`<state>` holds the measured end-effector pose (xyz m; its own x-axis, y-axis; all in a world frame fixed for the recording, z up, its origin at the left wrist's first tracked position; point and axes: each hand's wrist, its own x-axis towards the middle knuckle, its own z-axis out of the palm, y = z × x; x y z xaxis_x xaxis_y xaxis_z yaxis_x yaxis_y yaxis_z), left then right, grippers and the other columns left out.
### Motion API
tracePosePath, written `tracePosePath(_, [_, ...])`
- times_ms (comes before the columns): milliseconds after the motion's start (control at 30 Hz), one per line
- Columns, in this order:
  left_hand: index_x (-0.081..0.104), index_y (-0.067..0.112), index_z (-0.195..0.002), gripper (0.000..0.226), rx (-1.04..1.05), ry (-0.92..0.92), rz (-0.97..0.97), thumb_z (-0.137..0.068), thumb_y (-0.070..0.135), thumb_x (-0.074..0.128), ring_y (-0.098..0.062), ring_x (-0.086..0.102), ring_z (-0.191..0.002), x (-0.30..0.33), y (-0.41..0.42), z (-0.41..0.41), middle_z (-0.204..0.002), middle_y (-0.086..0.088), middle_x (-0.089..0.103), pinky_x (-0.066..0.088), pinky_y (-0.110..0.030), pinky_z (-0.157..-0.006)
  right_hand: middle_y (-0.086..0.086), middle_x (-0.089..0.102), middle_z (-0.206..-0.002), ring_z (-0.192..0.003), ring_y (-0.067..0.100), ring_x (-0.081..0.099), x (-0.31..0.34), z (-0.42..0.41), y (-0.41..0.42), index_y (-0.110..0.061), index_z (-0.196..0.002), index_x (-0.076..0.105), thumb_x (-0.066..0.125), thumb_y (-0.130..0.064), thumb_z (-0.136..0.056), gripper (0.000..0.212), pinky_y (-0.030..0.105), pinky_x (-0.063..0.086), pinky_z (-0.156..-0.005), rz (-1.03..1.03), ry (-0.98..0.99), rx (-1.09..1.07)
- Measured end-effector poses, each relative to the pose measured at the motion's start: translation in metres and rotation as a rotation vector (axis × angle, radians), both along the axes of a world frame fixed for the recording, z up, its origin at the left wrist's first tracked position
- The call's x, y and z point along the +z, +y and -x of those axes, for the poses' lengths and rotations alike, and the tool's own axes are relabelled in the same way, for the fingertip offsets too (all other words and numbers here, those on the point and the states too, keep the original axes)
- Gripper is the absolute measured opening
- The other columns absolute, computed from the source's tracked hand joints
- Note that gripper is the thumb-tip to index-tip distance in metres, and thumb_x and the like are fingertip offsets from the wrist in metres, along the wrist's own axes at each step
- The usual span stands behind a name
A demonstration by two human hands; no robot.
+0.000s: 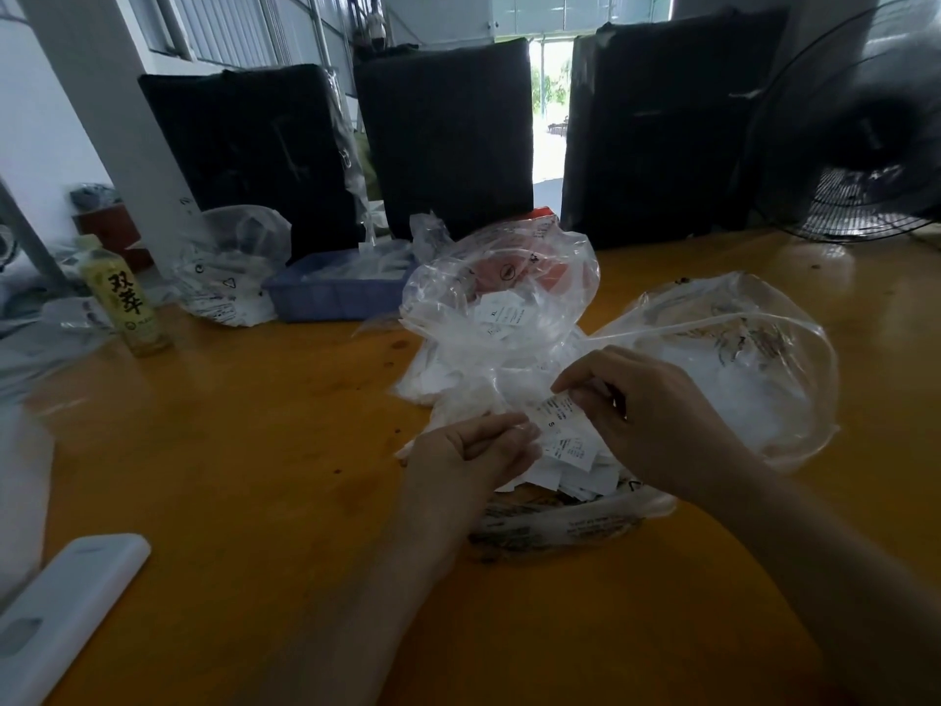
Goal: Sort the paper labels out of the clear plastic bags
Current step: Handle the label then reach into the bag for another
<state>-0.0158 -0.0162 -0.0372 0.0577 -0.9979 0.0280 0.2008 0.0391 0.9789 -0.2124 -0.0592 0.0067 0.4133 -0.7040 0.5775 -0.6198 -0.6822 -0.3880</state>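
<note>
1. The left hand pinches the lower-left end of a paper label, fingers curled.
2. The label's long axis runs up and to the right between both hands, above the label pile in an open clear bag on the worktop.
3. The right hand pinches its upper end, equally near.

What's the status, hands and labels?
Left hand and right hand each pinch an end of one paper label. Loose label pile beneath. Clear bags crowd behind.
</note>
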Motion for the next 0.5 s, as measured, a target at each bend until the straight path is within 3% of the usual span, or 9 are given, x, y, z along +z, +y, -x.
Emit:
tracePosePath(200, [0.079,0.012,-0.11,0.015,0.02,-0.043,0.004,-0.098,0.019,0.071,-0.021,0.08,-0.098,-0.0002,0.0003,0.0015,-0.104,-0.005,0.082,0.062,-0.022,-0.083,-0.021,0.059,-0.092,-0.09,-0.012,0.055,-0.0025,-0.0012,-0.0009,-0.024,-0.107,0.073,0.064,-0.012,-0.099,0.017,0.001,0.039,-0.074,-0.015,-0.064,-0.034])
tracePosePath(333, [0.079,0.012,-0.11,0.017,0.038,-0.047,0.002,-0.098,0.022,0.072,-0.021,0.08,-0.098,-0.0001,0.0,0.0012,-0.103,-0.005,0.082,0.062,-0.022,-0.082,-0.028,0.058,-0.091,-0.091,-0.012,0.055,-0.0032,-0.0025,-0.0009,-0.026,-0.107,0.072,0.062,-0.015,-0.1,0.016,0.002,0.039,-0.075,-0.051,-0.089,-0.057])
tracePosePath(500, [0.086,0.02,-0.084,0.016,0.051,-0.063,0.013,-0.094,0.025,0.074,-0.019,0.08,-0.096,0.0005,-0.0007,0.0016,-0.098,-0.006,0.083,0.062,-0.022,-0.083,-0.03,0.054,-0.084,-0.083,-0.023,0.052,-0.0053,-0.0031,-0.0001,-0.025,-0.107,0.073,0.062,-0.013,-0.1,0.017,-0.001,0.037,-0.072,-0.102,-0.072,-0.04])
